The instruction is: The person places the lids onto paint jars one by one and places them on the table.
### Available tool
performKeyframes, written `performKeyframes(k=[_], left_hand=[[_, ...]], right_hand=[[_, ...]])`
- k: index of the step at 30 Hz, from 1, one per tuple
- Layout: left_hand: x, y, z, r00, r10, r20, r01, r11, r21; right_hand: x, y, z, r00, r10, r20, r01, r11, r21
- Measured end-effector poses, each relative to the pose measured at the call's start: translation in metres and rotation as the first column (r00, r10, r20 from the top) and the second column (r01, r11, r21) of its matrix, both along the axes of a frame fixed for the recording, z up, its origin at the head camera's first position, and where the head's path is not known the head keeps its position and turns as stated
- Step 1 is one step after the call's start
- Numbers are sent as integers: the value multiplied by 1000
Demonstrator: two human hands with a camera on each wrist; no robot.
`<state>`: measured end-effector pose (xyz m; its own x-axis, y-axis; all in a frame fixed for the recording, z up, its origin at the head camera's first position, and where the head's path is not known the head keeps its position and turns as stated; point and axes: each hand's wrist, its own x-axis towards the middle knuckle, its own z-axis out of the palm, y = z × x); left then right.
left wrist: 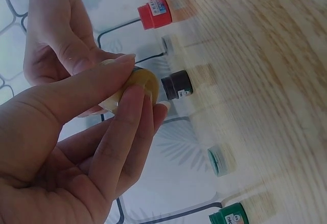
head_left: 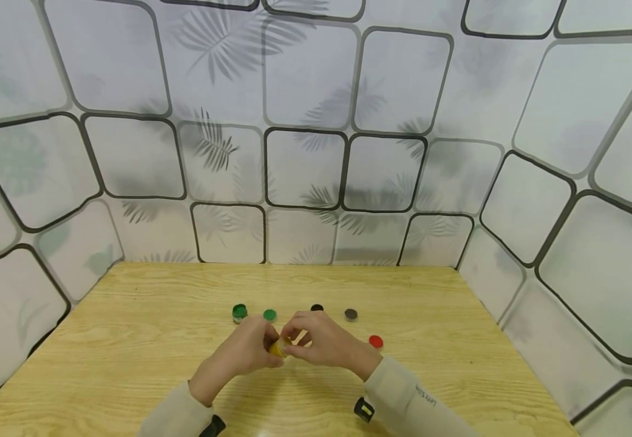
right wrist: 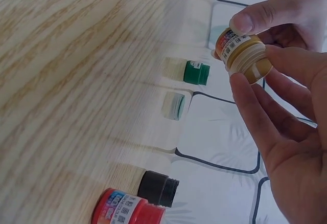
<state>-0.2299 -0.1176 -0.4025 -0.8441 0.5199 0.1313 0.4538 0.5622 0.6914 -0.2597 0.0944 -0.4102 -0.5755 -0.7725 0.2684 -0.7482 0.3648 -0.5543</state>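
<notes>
A small yellow paint jar (head_left: 277, 349) is held up off the table between both hands. My left hand (head_left: 250, 346) grips its body, thumb and fingertips around the labelled side. At the jar's other end, the thumb and fingers of my right hand (head_left: 318, 340) pinch the ribbed, clear lid end (right wrist: 249, 60). The jar is tilted in the right wrist view. In the left wrist view my left fingers cover part of the yellow jar (left wrist: 148, 81), and my right hand (left wrist: 61, 45) shows behind it.
Beyond my hands stand a green paint jar (head_left: 240, 313), a green lid (head_left: 269, 315), a black jar (head_left: 317, 308) and a dark grey lid (head_left: 351, 315). A red lid (head_left: 376, 342) lies to the right. The red jar (left wrist: 155, 14) shows in both wrist views.
</notes>
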Motion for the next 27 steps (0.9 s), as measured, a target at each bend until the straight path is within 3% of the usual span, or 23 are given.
performKeyframes(k=[22,27], left_hand=[[-2,0,-2,1000,0,9,1,1000,-17],[-1,-2,-1,1000,3,-4,-4,1000,-15]], right_hand=[[-1,0,-2,996,-45,71,42,998,41],[0,2,-1,999,-33,23,32,999,6]])
